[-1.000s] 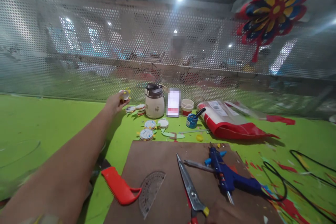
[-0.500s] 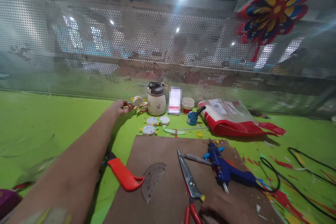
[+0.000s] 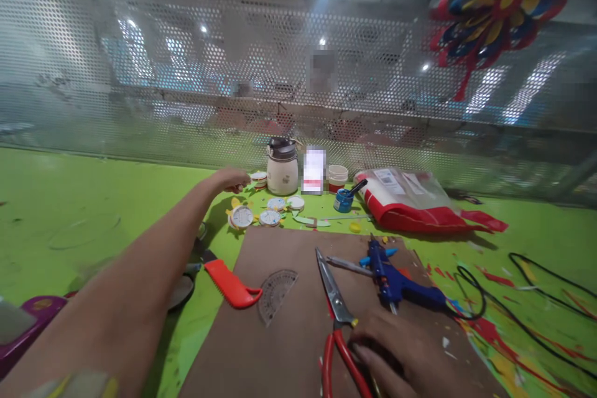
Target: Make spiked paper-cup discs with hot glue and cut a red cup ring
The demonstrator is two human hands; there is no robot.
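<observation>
My left hand (image 3: pixel 237 180) reaches far out to the left edge of a small stack of round paper discs (image 3: pixel 258 180) with a green tab. Its fingers are curled, and what lies between them is hidden. Near it on the green table, a disc with yellow tabs (image 3: pixel 241 216) lies in front of the stack, beside several other white-topped discs (image 3: pixel 270 218). My right hand (image 3: pixel 401 348) rests low on the brown board, fingers curled, close against the red handles of the scissors (image 3: pixel 336 311). Whatever it may grip is hidden.
On the board (image 3: pixel 280 354) are a protractor (image 3: pixel 276 295), an orange-handled cutter (image 3: pixel 233 283) and a blue glue gun (image 3: pixel 396 286) with its black cord. Behind stand a white jug (image 3: pixel 282 174), a lit phone (image 3: pixel 313 169), a blue jar (image 3: pixel 344 200) and a red-and-clear bag (image 3: pixel 415 205).
The yellow-tabbed disc that was at my left hand now lies on the table in front of the stack. My left hand is at the remaining stack. My right hand shows more fully beside the scissors.
</observation>
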